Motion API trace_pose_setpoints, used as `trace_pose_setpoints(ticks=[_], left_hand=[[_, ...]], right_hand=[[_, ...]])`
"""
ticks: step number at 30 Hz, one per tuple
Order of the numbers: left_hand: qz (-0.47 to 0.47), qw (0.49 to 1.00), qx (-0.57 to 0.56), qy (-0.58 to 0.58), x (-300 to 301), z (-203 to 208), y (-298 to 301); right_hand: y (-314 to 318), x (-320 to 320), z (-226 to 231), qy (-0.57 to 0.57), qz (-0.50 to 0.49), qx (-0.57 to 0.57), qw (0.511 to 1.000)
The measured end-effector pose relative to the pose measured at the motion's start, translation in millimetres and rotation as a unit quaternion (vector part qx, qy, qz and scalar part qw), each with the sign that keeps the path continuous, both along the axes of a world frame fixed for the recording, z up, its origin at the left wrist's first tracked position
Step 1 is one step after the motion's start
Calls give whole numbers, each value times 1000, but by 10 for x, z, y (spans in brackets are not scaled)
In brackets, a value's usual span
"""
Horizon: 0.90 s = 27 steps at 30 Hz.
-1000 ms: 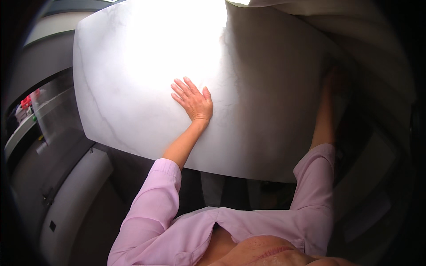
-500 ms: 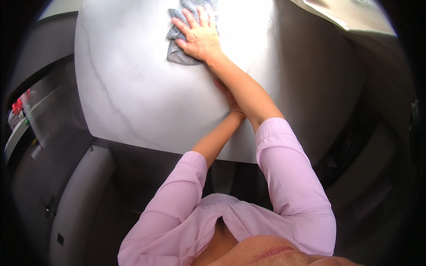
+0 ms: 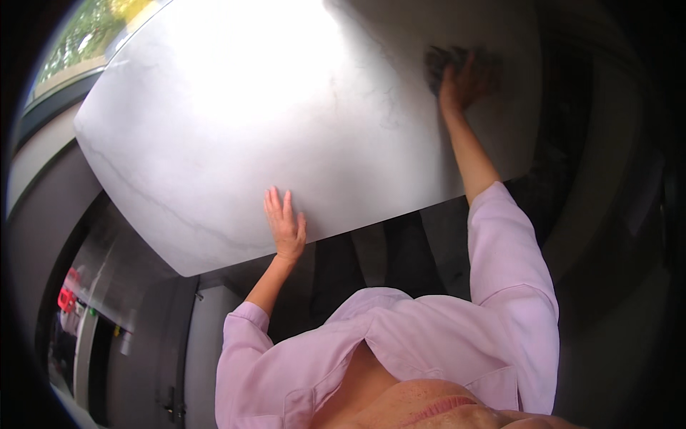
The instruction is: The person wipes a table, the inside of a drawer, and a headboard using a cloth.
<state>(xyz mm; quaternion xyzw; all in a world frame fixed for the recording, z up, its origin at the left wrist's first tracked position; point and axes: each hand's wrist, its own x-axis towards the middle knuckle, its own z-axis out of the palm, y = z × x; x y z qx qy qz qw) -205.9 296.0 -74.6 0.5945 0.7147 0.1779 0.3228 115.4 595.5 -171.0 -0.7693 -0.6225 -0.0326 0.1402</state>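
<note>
My right hand is at the far right of the white, grey-veined tabletop, over a crumpled grey cloth. Motion blurs the hand and the cloth, and the palm hides part of the fabric. Its arm reaches away from me, in a pink sleeve. Near the front edge, my left hand lies flat on the bare surface, fingers stretched out and holding nothing.
A window with greenery outside shows at the far left. Dark grey cabinetry stands left of the table, beside a shelf and red items. Bright glare covers the tabletop's far middle.
My right hand has swept the cloth from the far middle to the right. My left hand, formerly under my right forearm, now rests apart at the left. The view has turned.
</note>
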Motion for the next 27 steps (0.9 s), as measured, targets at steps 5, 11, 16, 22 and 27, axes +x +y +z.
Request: trace_pose_setpoints(ticks=[5,11,16,22,27], left_hand=[[42,995,89,25,77,-46,854],[2,993,118,12,294,-37,2006],[-37,996,72,21,514,-395,2229],[-59,979,83,177,1417,-873,2568],[87,949,58,299,1858,-1071,2671]], right_hand=[[-1356,-1553,476,148,379,-163,899],[-2091,-1801,321,288,594,-171,732],[-1905,-529,258,250,517,-182,798],[-1311,1245,305,134,258,-135,947],[-829,1608,88,140,104,15,985]])
